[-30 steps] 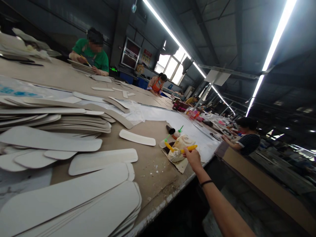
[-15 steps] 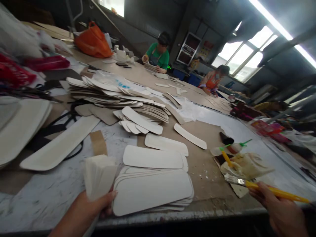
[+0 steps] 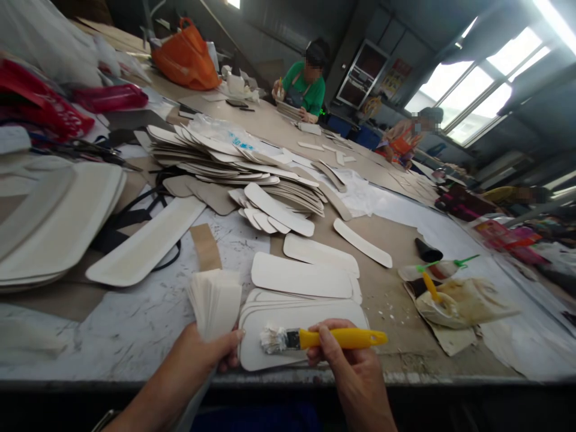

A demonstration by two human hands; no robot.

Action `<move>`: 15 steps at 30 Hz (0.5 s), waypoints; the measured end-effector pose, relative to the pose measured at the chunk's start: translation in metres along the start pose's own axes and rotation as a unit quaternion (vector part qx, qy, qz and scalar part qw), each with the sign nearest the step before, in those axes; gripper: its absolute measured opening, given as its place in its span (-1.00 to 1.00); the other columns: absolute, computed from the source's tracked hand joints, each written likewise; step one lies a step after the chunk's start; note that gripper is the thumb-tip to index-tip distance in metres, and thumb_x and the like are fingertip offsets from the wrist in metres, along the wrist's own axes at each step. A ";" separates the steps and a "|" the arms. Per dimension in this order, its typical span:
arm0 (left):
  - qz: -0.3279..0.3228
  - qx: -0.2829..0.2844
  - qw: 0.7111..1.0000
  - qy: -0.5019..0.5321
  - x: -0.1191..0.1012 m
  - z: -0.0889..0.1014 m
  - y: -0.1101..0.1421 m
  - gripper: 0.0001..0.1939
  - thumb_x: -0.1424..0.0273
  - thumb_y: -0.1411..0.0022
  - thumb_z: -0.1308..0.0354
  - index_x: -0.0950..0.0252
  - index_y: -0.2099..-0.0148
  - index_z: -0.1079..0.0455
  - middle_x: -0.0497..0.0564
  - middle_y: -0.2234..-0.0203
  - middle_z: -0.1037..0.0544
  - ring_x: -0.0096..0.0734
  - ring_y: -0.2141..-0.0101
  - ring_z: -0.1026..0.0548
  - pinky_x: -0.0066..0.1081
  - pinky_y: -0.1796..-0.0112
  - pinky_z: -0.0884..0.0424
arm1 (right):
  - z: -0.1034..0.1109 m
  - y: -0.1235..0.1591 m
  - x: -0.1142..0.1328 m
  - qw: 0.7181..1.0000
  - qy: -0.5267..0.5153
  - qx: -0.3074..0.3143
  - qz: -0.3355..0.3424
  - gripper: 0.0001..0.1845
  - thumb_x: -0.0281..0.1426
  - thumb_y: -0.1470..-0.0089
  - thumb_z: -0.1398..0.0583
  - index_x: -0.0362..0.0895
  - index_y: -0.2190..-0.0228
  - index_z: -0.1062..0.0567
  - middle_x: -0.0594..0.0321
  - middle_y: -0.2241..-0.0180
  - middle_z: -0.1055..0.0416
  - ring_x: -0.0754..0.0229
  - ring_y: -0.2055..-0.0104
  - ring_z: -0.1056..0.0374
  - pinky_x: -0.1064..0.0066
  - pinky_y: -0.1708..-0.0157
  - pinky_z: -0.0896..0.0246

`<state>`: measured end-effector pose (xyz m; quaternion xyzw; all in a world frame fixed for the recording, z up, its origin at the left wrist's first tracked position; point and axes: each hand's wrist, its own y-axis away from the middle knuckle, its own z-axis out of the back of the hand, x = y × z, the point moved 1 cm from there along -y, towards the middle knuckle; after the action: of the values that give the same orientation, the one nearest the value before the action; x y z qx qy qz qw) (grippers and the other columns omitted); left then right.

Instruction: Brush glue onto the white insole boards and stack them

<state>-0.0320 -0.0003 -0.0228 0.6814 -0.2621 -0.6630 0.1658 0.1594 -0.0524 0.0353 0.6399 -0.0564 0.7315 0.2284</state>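
Note:
My left hand (image 3: 204, 357) grips a thick stack of white cut pieces (image 3: 216, 300), fanned upright at the table's near edge. My right hand (image 3: 348, 366) holds a yellow-handled brush (image 3: 324, 339) whose white-coated bristles point left over a pile of long rounded white board pieces (image 3: 306, 318). To the right lies a bag of glue (image 3: 463, 306) with a second yellow brush (image 3: 429, 287) stuck in it.
A big heap of board pieces (image 3: 238, 174) fills the table's middle. Large white panels (image 3: 58, 222) lie at left, with an orange bag (image 3: 186, 57) and red bags (image 3: 45, 111) behind. Three other people work along the far side. Glue bottles (image 3: 432, 270) stand right.
The view swung left and down to the near table edge. My right hand brought the brush from the glue bag at right to the pile in front of me. My left hand came into view holding the stack.

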 end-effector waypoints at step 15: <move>-0.028 0.003 0.999 -0.016 0.010 0.002 -0.008 -0.75 0.21 0.20 -0.20 0.30 0.68 -0.39 0.02 0.79 -0.46 -0.30 0.68 -0.38 -0.37 0.57 -0.27 | -0.011 0.010 0.000 0.989 0.106 -0.037 0.097 -0.72 -0.14 -0.05 -0.22 -0.11 0.41 -0.48 0.26 0.54 -0.40 0.20 0.51 -0.37 0.43 0.49 -0.29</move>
<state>-0.0333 0.0008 -0.0361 0.6783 -0.2478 -0.6772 0.1412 0.1452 -0.0569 0.0351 0.5414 -0.1212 0.8113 0.1844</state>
